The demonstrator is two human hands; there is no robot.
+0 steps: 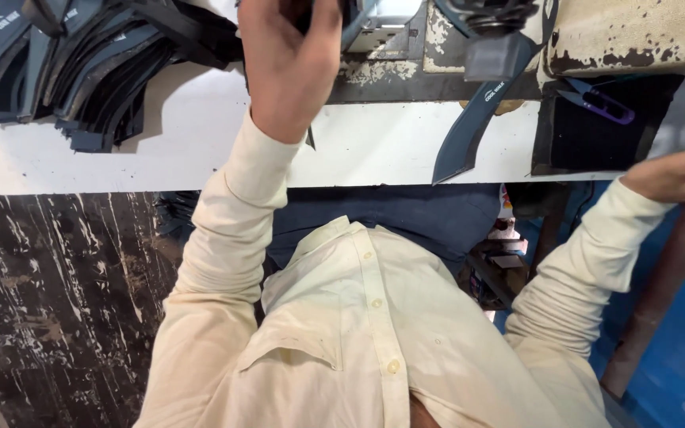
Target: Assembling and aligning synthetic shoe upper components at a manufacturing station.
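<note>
Hanging off the front edge of the white worktable (120, 158), a dark navy curved cut piece (469, 131), likely a shoe-upper panel, tapers to a point at its lower end and carries small white lettering near its top; its upper end sits under the dark machine head (501, 40), against the chipped cream machine body (636, 32). Left hand (291, 67): raised at the top of the view near the machine, back of hand toward the camera, fingers curled inward around something dark at the top edge; what it grips cannot be made out. Right hand (675, 174): at the right edge, fingers extended and held together, lying flat beside a black mat (596, 139); only part of the hand is in view, and contact with the mat cannot be told. Both arms wear cream shirt sleeves. Count: one navy piece at the machine; one stack of similar navy pieces (65, 71) fanned at the table's top left, too overlapped to count singly; one purple-handled thread snipper (600, 103) lying on the black mat, well apart from the left hand, near the right.
</note>
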